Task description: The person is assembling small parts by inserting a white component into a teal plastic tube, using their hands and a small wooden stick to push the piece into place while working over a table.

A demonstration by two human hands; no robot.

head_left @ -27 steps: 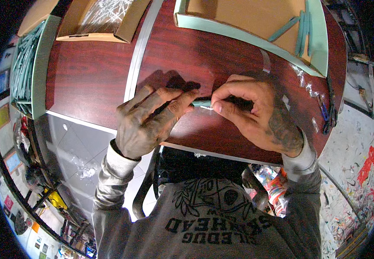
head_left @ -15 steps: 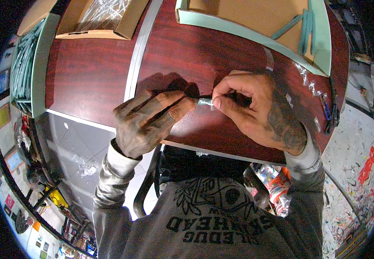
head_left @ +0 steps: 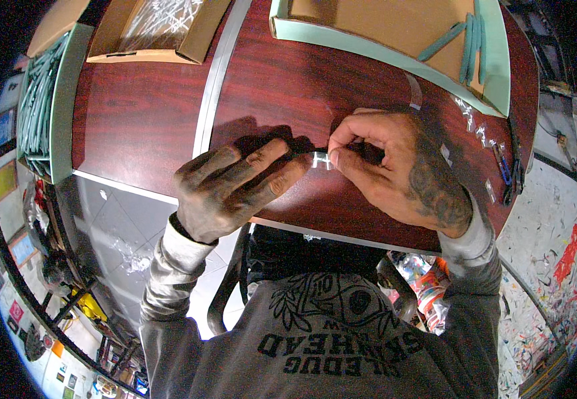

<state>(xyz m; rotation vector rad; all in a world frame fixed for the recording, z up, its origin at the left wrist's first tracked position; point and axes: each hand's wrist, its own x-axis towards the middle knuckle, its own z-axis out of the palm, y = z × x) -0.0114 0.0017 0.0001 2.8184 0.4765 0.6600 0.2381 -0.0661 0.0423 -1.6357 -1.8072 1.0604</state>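
Note:
Between my fingertips, above the dark red table (head_left: 142, 120), is a small clear plastic piece (head_left: 322, 160) with whitish edges. The thumb and index finger of my right hand (head_left: 401, 173) pinch its right end. From the other side my left hand (head_left: 228, 186) reaches in, its index fingertip at the piece's left end. The left thumb is hidden beneath the fingers, so its grip on the piece does not show fully.
A pale green box (head_left: 382, 50) holding several teal strips (head_left: 473, 50) stands at the far right. At the far left are a cardboard box (head_left: 149, 56) of clear pieces and a box of teal strips (head_left: 41, 100). Clear bits (head_left: 480, 136) and a blue-handled tool (head_left: 503, 169) lie right.
My left fingers have shifted slightly right and spread apart a little. The greenish part seen between the hands no longer shows; the clear piece is more exposed. My right hand has hardly moved.

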